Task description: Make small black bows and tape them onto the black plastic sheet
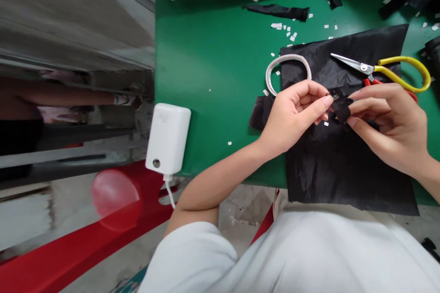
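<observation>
Head view puts the work at the right of the green counter (213,59). I see the small black piece (341,109) between both hands, above a black sheet (343,165). My left hand (292,113) has thumb and forefinger clamped on its left edge, beside a shiny bit too small for me to identify; my right hand (395,123) has thumb and fingers pinched on its right edge. I judge the step to be fine two-handed adjusting of this piece. The next move, I think, calls for a steady left pinch and small right-hand shifts, without tugging. Yellow-handled scissors (370,70) lie just beyond the right hand, and a pale ring (288,57) beyond the left, partly hidden by it.
</observation>
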The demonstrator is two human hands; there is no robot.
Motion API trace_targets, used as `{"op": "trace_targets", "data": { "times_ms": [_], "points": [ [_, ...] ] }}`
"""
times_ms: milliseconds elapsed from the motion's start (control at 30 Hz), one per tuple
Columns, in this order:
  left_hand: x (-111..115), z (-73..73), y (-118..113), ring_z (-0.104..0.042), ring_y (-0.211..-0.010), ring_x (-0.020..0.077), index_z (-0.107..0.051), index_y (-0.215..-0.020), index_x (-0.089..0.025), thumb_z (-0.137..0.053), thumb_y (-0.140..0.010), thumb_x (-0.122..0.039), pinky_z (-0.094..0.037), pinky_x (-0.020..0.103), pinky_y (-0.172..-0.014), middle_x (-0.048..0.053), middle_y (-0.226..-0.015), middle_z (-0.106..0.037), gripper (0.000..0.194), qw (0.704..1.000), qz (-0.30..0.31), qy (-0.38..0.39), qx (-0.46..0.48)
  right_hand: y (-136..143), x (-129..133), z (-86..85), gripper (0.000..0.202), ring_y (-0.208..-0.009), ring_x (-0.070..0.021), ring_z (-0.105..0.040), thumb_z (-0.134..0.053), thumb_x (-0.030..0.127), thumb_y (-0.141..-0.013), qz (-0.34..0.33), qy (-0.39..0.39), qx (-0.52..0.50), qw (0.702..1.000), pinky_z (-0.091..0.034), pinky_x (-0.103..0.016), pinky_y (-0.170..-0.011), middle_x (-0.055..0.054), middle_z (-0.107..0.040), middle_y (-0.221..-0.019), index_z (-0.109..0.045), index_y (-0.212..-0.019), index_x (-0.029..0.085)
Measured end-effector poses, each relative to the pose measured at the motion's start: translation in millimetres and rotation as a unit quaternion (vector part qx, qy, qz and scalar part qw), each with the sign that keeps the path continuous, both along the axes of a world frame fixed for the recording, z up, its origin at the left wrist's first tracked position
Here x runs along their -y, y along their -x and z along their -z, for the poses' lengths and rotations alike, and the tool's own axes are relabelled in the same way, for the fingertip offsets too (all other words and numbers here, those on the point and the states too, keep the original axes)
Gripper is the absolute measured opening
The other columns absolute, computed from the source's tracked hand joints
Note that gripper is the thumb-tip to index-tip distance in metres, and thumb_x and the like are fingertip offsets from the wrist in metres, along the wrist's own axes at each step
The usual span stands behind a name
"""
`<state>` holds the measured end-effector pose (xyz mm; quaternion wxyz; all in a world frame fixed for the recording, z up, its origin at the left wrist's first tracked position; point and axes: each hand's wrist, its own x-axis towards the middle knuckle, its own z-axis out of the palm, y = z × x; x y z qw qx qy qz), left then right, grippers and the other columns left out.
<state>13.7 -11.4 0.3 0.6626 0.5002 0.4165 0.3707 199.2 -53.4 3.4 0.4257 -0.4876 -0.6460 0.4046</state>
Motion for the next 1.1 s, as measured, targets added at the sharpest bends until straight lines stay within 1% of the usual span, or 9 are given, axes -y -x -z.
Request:
{"op": "trace_targets", "data": {
  "times_ms": [67, 133, 267, 433, 600, 733, 833, 933, 1100],
  "points": [
    [-1, -0.5, 0, -0.057, -0.054, 0.0049, -0.053, -0.080, -0.017, -0.073, -0.078, -0.046, -0.049, 0.016, -0.052, -0.005, -0.063, -0.057, 0.035, 1.000, -0.007, 0.009, 0.008, -1, 0, 0.4, 0.048, -0.081, -0.0164, -0.071, -0.062, 0.002, -0.077, -0.010, -0.033, 0.003, 0.999, -0.057, -0.027, -0.064, 0.001, -0.072, -0.091, -0.060, -0.117, 0.029],
    [-2, -0.9, 0, -0.057, -0.053, 0.0048, -0.053, -0.079, -0.017, -0.074, -0.077, -0.047, -0.049, 0.016, -0.051, -0.006, -0.060, -0.055, 0.036, 1.000, -0.010, 0.012, 0.010, -2, -2, -1.1, 0.053, -0.081, -0.0146, -0.071, -0.059, -0.003, -0.074, -0.024, -0.070, 0.016, 0.997, -0.056, -0.025, -0.063, 0.003, -0.073, -0.095, -0.062, -0.115, 0.031],
    [-2, -1.1, 0, -0.057, -0.052, 0.0055, -0.053, -0.078, -0.017, -0.075, -0.074, -0.050, -0.049, 0.018, -0.051, -0.006, -0.059, -0.056, 0.039, 1.000, -0.011, 0.022, 0.004, -4, -6, -7.3, 0.056, -0.071, -0.0113, -0.070, -0.053, -0.009, -0.072, -0.068, -0.116, 0.067, 0.989, -0.056, -0.023, -0.062, 0.006, -0.074, -0.090, -0.068, -0.106, 0.034],
    [-2, -1.7, 0, -0.057, -0.052, 0.0045, -0.053, -0.078, -0.017, -0.074, -0.077, -0.047, -0.049, 0.016, -0.050, -0.005, -0.063, -0.057, 0.037, 1.000, -0.008, -0.009, 0.001, -2, -7, -10.1, 0.048, -0.067, -0.0158, -0.070, -0.054, -0.002, -0.079, -0.057, -0.121, 0.107, 0.985, -0.054, -0.029, -0.056, 0.005, -0.076, -0.085, -0.073, -0.099, 0.038],
    [1, -5.6, -1, -0.059, -0.054, 0.0041, -0.055, -0.076, -0.017, -0.071, -0.082, -0.034, -0.051, 0.015, -0.052, -0.005, -0.065, -0.060, 0.024, 0.998, -0.017, -0.062, -0.025, -2, -6, -7.9, 0.032, -0.053, -0.0107, -0.065, -0.062, 0.007, -0.083, -0.039, -0.156, 0.125, 0.979, -0.050, -0.024, -0.048, 0.005, -0.076, -0.081, -0.073, -0.097, 0.033],
    [4, -8.2, -1, -0.060, -0.054, 0.0042, -0.055, -0.075, -0.017, -0.064, -0.085, -0.019, -0.051, 0.014, -0.053, -0.005, -0.064, -0.061, 0.013, 0.992, -0.028, -0.102, -0.062, -2, -5, -5.9, 0.016, -0.054, -0.0104, -0.064, -0.068, 0.015, -0.083, -0.029, -0.163, 0.125, 0.978, -0.048, -0.023, -0.049, 0.003, -0.076, -0.080, -0.073, -0.091, 0.028],
    [5, -7.7, -1, -0.060, -0.055, 0.0042, -0.056, -0.075, -0.017, -0.062, -0.085, -0.015, -0.052, 0.014, -0.054, -0.006, -0.065, -0.061, 0.011, 0.988, -0.035, -0.132, -0.071, -2, -5, -5.5, 0.005, -0.050, -0.0097, -0.059, -0.070, 0.021, -0.083, -0.014, -0.158, 0.129, 0.979, -0.045, -0.024, -0.047, 0.003, -0.075, -0.074, -0.070, -0.082, 0.025],
    [7, -6.1, -2, -0.061, -0.057, 0.0044, -0.057, -0.076, -0.016, -0.063, -0.084, -0.016, -0.053, 0.015, -0.056, -0.005, -0.066, -0.062, 0.010, 0.984, -0.035, -0.154, -0.082, -2, -7, -5.9, 0.009, -0.047, -0.0081, -0.053, -0.069, 0.024, -0.085, -0.013, -0.153, 0.136, 0.979, -0.040, -0.023, -0.045, 0.003, -0.071, -0.067, -0.066, -0.076, 0.023],
    [8, -5.0, -3, -0.060, -0.058, 0.0036, -0.059, -0.078, -0.015, -0.064, -0.084, -0.017, -0.051, 0.013, -0.056, -0.005, -0.068, -0.062, 0.007, 0.980, -0.031, -0.177, -0.089, 0, -8, -5.5, 0.015, -0.049, -0.0084, -0.054, -0.065, 0.026, -0.088, -0.019, -0.126, 0.148, 0.981, -0.037, -0.023, -0.045, 0.003, -0.064, -0.059, -0.061, -0.074, 0.022]
  ]
}}
